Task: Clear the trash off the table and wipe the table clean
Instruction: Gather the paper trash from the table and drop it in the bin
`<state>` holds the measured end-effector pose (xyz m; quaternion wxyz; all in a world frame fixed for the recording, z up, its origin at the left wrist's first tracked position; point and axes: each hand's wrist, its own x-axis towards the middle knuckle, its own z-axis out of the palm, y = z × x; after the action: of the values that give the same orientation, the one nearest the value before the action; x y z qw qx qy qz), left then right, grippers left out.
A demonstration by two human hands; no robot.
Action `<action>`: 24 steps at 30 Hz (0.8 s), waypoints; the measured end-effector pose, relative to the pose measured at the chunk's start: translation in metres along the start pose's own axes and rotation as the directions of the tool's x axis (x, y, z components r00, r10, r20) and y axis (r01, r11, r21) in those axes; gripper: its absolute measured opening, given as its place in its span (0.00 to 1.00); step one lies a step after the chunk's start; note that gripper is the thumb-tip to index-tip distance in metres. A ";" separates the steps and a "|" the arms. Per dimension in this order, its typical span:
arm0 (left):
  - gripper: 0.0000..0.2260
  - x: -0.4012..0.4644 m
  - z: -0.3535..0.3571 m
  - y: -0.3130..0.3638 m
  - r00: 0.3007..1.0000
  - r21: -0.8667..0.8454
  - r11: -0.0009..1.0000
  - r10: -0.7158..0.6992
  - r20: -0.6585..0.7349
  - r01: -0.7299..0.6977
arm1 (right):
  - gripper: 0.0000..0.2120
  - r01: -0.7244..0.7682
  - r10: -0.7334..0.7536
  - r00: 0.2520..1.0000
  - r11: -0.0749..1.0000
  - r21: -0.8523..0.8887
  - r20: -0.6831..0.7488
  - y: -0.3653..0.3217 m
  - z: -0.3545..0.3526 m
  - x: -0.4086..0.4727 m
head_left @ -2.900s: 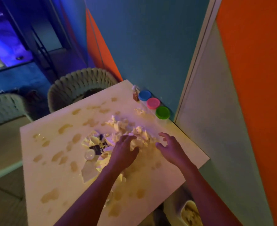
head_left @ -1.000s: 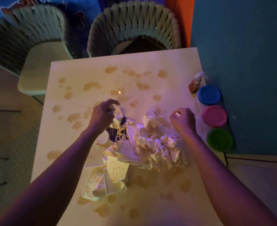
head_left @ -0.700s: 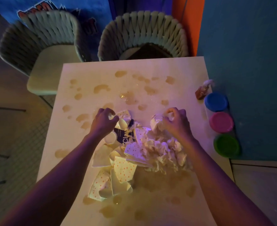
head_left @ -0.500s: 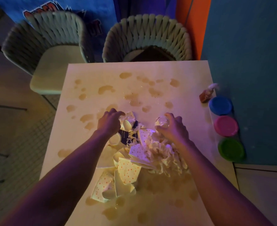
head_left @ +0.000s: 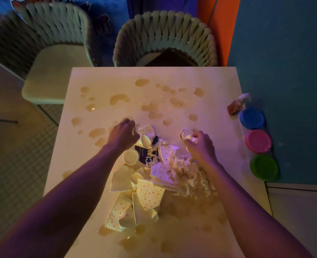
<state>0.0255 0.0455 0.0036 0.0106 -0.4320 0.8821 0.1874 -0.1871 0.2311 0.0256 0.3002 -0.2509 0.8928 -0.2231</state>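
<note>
Left hand [head_left: 123,135] curls over torn polka-dot paper cups [head_left: 148,194] at the pile's far-left edge | crumpled tissues [head_left: 191,175] lie between both wrists on the stained table [head_left: 105,79] | right hand [head_left: 200,146] pinches a tissue wad, fingers bent.

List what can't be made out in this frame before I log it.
- Head view, left hand: fingers curl away from the camera; what they grip is hidden.
- Right hand: covers part of the crumpled tissue.
- Dark wrapper: print covered by scraps.
- Small bottle: label too small.
- Table: near edge cut off by the frame.
</note>
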 end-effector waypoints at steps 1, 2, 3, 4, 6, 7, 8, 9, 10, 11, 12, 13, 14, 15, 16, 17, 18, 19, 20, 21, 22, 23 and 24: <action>0.07 -0.002 -0.002 0.001 1.000 -0.051 0.999 -0.019 -0.012 0.018 | 0.18 -0.021 0.022 0.999 0.999 0.042 -0.024 -0.001 -0.002 -0.001; 0.07 -0.005 -0.005 0.003 0.999 -0.095 0.995 -0.023 -0.026 0.021 | 0.19 -0.038 0.042 0.998 0.995 0.090 -0.040 -0.001 -0.004 -0.002; 0.06 -0.009 -0.007 0.006 0.999 -0.135 0.991 -0.020 -0.040 0.015 | 0.21 -0.054 0.061 0.997 0.989 0.136 -0.049 -0.002 -0.006 -0.004; 0.06 -0.015 -0.010 0.010 0.998 -0.166 0.986 -0.011 -0.057 0.001 | 0.23 -0.066 0.076 0.996 0.983 0.170 -0.051 -0.003 -0.009 -0.008; 0.09 -0.025 -0.012 0.017 0.998 -0.211 0.977 0.018 -0.062 -0.031 | 0.18 -0.081 0.090 0.995 0.977 0.196 -0.036 -0.003 -0.012 -0.014; 0.10 -0.029 -0.011 0.021 0.998 -0.223 0.974 0.041 -0.041 -0.049 | 0.15 -0.089 0.096 0.995 0.975 0.204 -0.025 -0.003 -0.013 -0.016; 0.11 -0.033 -0.007 0.025 0.998 -0.231 0.971 0.062 -0.008 -0.062 | 0.13 -0.098 0.103 0.995 0.971 0.216 -0.016 -0.003 -0.015 -0.019; 0.09 -0.037 -0.003 0.029 0.997 -0.235 0.970 0.071 0.025 -0.063 | 0.13 -0.101 0.107 0.994 0.969 0.226 -0.015 -0.003 -0.017 -0.024; 0.07 -0.040 0.001 0.035 0.996 -0.235 0.971 0.066 0.056 -0.051 | 0.13 -0.095 0.102 0.995 0.968 0.231 -0.020 -0.004 -0.018 -0.027; 0.07 -0.043 0.005 0.040 0.995 -0.228 0.973 0.054 0.080 -0.034 | 0.13 -0.080 0.089 0.996 0.970 0.229 -0.030 -0.004 -0.019 -0.030; 0.09 -0.046 0.009 0.046 0.994 -0.219 0.975 0.049 0.099 -0.027 | 0.11 -0.061 0.073 0.996 0.972 0.227 -0.044 -0.003 -0.020 -0.035; 0.11 -0.049 0.014 0.051 0.992 -0.199 0.980 0.052 0.115 -0.028 | 0.07 -0.044 0.057 0.997 0.975 0.220 -0.051 -0.003 -0.021 -0.038; 0.12 -0.050 0.019 0.053 0.990 -0.169 0.985 0.059 0.129 -0.036 | 0.04 -0.031 0.041 0.998 0.978 0.206 -0.044 -0.002 -0.021 -0.040; 0.14 -0.050 0.024 0.056 0.987 -0.130 0.990 0.069 0.143 -0.050 | 0.04 -0.016 0.021 0.999 0.981 0.192 -0.024 0.000 -0.022 -0.042; 0.16 -0.050 0.028 0.057 0.985 -0.084 0.995 0.074 0.156 -0.061 | 0.07 0.000 -0.002 1.000 0.985 0.173 0.012 0.002 -0.021 -0.044; 0.18 -0.049 0.032 0.057 0.983 -0.034 0.997 0.073 0.169 -0.069 | 0.11 0.012 -0.021 0.998 0.989 0.150 0.056 0.004 -0.019 -0.046; 0.20 -0.048 0.035 0.057 0.982 0.015 0.997 0.073 0.176 -0.077 | 0.13 0.024 -0.035 0.995 0.993 0.120 0.097 0.007 -0.016 -0.048; 0.21 -0.047 0.037 0.057 0.982 0.058 0.995 0.072 0.177 -0.084 | 0.15 0.040 -0.051 0.991 0.995 0.088 0.127 0.010 -0.014 -0.051; 0.21 -0.046 0.039 0.058 0.982 0.091 0.992 0.071 0.176 -0.088 | 0.16 0.059 -0.068 0.987 0.996 0.063 0.143 0.013 -0.010 -0.053; 0.21 -0.046 0.040 0.058 0.983 0.115 0.989 0.071 0.169 -0.092 | 0.17 0.075 -0.080 0.986 0.996 0.042 0.149 0.015 -0.008 -0.056; 0.19 -0.045 0.041 0.059 0.984 0.125 0.988 0.073 0.161 -0.094 | 0.18 0.087 -0.088 0.984 0.996 0.017 0.156 0.015 -0.005 -0.059; 0.16 -0.044 0.042 0.059 0.986 0.121 0.988 0.074 0.152 -0.093 | 0.20 0.099 -0.095 0.982 0.995 -0.015 0.164 0.015 -0.003 -0.061; 0.14 -0.043 0.041 0.060 0.986 0.110 0.990 0.072 0.154 -0.089 | 0.22 0.116 -0.106 0.979 0.992 -0.047 0.174 0.015 0.000 -0.063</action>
<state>0.0004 0.1251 -0.0080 0.0943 -0.3794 0.9051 0.1675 -0.1482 0.2792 0.0443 0.3555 -0.3271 0.8544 -0.1915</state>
